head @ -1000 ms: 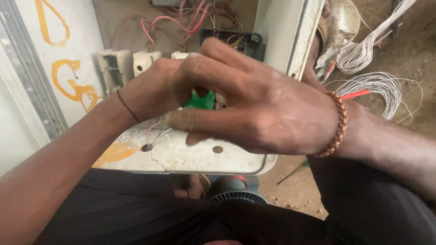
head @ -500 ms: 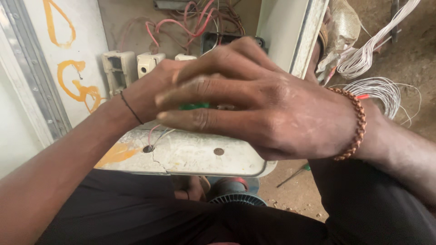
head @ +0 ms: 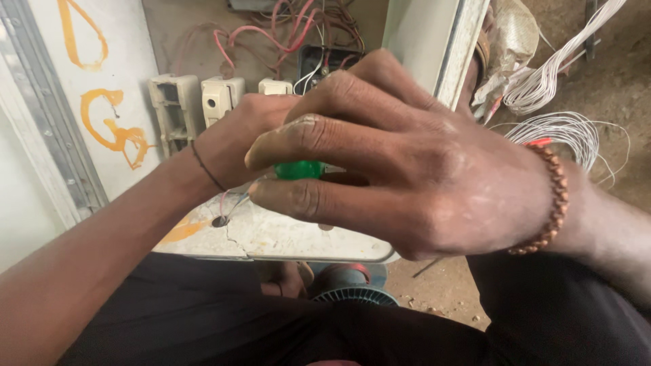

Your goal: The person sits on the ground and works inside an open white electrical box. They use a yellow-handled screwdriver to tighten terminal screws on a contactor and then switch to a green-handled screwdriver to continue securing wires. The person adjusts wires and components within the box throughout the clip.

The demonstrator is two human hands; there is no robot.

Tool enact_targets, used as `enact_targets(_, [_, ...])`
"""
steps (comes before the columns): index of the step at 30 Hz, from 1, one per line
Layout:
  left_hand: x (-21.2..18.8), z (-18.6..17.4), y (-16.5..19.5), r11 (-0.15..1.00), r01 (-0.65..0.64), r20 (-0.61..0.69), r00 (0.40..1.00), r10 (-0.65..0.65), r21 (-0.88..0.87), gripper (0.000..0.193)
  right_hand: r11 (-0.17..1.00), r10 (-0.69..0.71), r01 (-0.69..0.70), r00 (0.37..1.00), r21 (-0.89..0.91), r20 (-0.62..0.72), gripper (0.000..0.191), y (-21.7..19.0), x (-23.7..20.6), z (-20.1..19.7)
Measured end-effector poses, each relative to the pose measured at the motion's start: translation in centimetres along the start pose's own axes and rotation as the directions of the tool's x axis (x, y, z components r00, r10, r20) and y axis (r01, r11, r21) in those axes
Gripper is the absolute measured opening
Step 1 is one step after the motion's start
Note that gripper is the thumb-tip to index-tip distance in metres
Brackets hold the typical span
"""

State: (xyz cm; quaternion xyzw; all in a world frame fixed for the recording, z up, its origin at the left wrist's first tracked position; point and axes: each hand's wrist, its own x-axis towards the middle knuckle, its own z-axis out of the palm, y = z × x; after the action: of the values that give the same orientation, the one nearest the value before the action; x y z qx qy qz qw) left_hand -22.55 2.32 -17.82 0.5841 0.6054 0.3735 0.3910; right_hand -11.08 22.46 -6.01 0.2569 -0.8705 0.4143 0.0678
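Green plastic piece (head: 298, 169), probably a tool handle, sits pinched between the curled fingers of the right hand (head: 420, 176); only a small bit of it shows in the gap between index and middle finger. Right hand closed round it, fingers pressed together, beaded brown bracelet (head: 553, 203) on the wrist. Left hand (head: 237, 146) just behind the grip, touching the right fingertips, thin dark band (head: 207, 169) on its wrist; its fingers are hidden, so cannot tell if they clamp anything. Under the grip: cracked white panel (head: 271, 234) with a hole and thin wires (head: 230, 200) coming up toward the hands. Beyond the grip: cream connector blocks (head: 196, 105) and red wiring (head: 271, 34) inside an open cabinet. Right of the grip: coil of white wire (head: 569, 132) on dirt ground.
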Motion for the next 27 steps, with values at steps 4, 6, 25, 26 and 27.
enact_targets(4, [0.7, 0.8, -0.3, 0.990, 0.129, 0.063, 0.990, -0.125, -0.055, 0.023, 1.000, -0.019, 0.019, 1.000, -0.021, -0.004, 0.040, 0.4, -0.4, 0.2])
enact_targets(6, [0.9, 1.0, -0.4, 1.000, 0.012, 0.021, 1.000, -0.012, 0.000, 0.023, 0.999, -0.015, 0.015, 1.000, -0.034, 0.005, 0.040, 0.5, -0.7, 0.5])
enact_targets(25, [1.4, 2.4, -0.9, 0.991, -0.093, -0.025, 0.995, 0.096, 0.099, 0.024, 0.997, -0.024, 0.031, 0.996, -0.075, 0.082, 0.045, 0.6, -2.8, 0.0])
enact_targets(26, [1.5, 2.6, -1.2, 0.987, -0.117, -0.047, 0.991, 0.122, 0.111, 0.023, 0.998, -0.024, 0.028, 0.998, -0.059, 0.054, 0.041, 0.7, -2.7, 0.1])
enact_targets(27, [1.6, 2.9, -1.5, 0.982, -0.136, -0.074, 0.986, 0.147, 0.130, 0.022, 0.999, -0.032, 0.033, 0.999, -0.042, 0.027, 0.037, 0.9, -2.6, 0.2])
